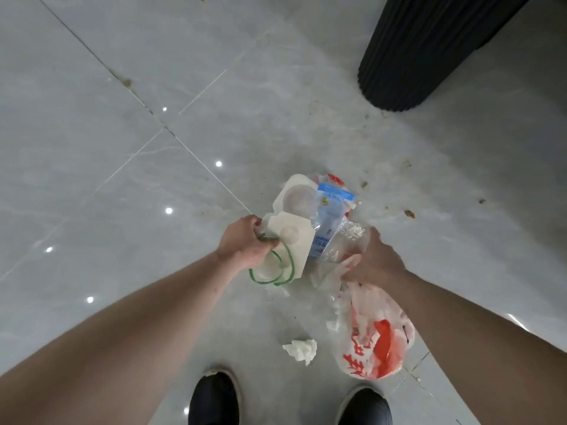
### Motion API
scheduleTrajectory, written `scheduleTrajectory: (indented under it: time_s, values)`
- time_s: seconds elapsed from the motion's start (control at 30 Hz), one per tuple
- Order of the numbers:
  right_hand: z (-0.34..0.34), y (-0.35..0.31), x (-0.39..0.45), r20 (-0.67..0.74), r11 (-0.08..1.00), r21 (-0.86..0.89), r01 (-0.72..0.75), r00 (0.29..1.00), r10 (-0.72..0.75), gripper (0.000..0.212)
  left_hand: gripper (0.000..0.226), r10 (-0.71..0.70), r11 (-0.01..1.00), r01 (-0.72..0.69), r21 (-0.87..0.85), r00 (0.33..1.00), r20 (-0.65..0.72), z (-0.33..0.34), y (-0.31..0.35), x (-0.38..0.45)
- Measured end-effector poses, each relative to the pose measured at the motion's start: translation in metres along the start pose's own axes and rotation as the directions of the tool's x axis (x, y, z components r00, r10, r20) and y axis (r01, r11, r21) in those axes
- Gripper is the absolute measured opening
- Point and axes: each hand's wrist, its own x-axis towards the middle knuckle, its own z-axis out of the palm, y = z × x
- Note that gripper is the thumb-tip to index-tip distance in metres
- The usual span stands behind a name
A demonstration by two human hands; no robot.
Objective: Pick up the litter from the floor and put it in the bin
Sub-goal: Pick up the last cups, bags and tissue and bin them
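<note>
My left hand grips a white foam food box together with a green-handled clear bag, held above the floor. A second white foam tray and a blue-labelled clear packet sit bunched against it. My right hand grips crumpled clear plastic and a white and red plastic bag that hangs below it. A crumpled white tissue lies on the floor between my arms. No bin opening is visible.
A black ribbed cylindrical object stands on the grey tiled floor at the upper right. Small brown crumbs are scattered to the right of the litter. My two black shoes are at the bottom edge.
</note>
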Motion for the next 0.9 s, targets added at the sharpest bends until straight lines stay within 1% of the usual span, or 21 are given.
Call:
scheduleTrajectory:
  time_s: [0.07, 0.2, 0.27, 0.33, 0.37, 0.53, 0.67, 0.77, 0.9]
  values:
    - [0.004, 0.009, 0.003, -0.006, 0.998, 0.042, -0.042, 0.999, 0.042, 0.095, 0.044, -0.029, 1.000, 0.029, -0.009, 1.000, -0.002, 0.004, -0.001, 0.002]
    - [0.015, 0.020, -0.004, -0.088, 0.986, 0.115, -0.123, 0.987, 0.133, 0.048, 0.025, -0.058, 0.993, 0.055, -0.108, 0.998, -0.033, 0.006, -0.007, -0.004]
    - [0.017, 0.024, -0.011, -0.127, 0.975, 0.179, -0.132, 0.979, 0.156, 0.030, 0.029, -0.104, 0.986, 0.101, -0.134, 0.994, -0.014, 0.003, -0.014, -0.012]
    - [0.015, 0.029, -0.024, -0.141, 0.960, 0.243, -0.142, 0.973, 0.180, 0.018, 0.036, -0.152, 0.976, 0.150, -0.157, 0.988, 0.002, -0.003, -0.022, -0.025]
    - [0.012, 0.032, -0.034, -0.143, 0.952, 0.269, -0.144, 0.972, 0.187, 0.014, 0.036, -0.172, 0.972, 0.170, -0.165, 0.985, -0.002, -0.007, -0.025, -0.032]
    - [-0.019, 0.033, -0.107, -0.158, 0.936, 0.326, -0.132, 0.969, 0.192, 0.008, 0.034, -0.238, 0.961, 0.234, -0.144, 0.971, -0.007, -0.045, -0.032, -0.094]
    - [-0.058, 0.011, -0.182, -0.184, 0.918, 0.385, -0.094, 0.967, 0.176, 0.012, 0.040, -0.267, 0.946, 0.261, -0.192, 0.964, -0.003, -0.085, -0.018, -0.167]
    - [-0.095, -0.019, -0.244, -0.197, 0.897, 0.438, -0.064, 0.966, 0.166, 0.014, 0.039, -0.225, 0.965, 0.219, -0.145, 0.974, -0.027, -0.127, 0.001, -0.230]
    - [-0.152, -0.068, -0.339, -0.196, 0.878, 0.477, -0.032, 0.970, 0.142, 0.015, 0.036, -0.139, 0.990, 0.134, -0.053, 0.985, -0.098, -0.197, 0.030, -0.322]
